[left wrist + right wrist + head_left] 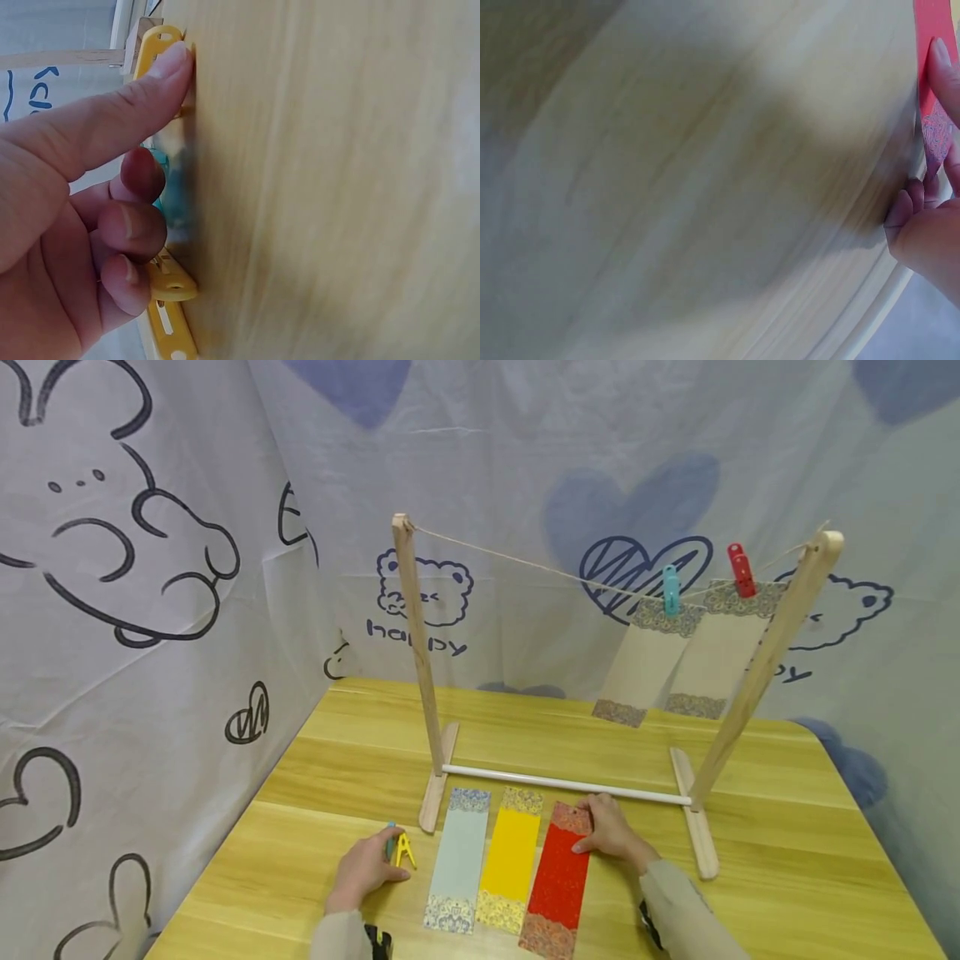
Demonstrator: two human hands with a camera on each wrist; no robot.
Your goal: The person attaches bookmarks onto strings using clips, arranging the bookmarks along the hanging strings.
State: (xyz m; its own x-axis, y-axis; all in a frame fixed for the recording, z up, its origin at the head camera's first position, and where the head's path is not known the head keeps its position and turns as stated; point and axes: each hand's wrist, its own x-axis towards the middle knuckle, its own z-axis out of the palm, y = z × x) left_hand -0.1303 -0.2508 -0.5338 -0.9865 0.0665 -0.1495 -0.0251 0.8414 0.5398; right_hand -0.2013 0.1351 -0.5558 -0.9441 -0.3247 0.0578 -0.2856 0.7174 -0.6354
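My right hand pinches the upper right edge of a red card with lace-patterned ends. In the right wrist view, the thumb lies on the red card and the other fingers curl by its patterned end. My left hand is low over the table, thumb and fingers spread around a yellow clip and a teal clip. The left wrist view shows the thumb tip right at a yellow clip, with more yellow beyond the fingertips and the teal clip partly hidden behind them.
A yellow card and a pale blue card lie left of the red one. Behind them stands a wooden frame with a string and a white bottom bar. Two patterned cards hang from teal and red clips.
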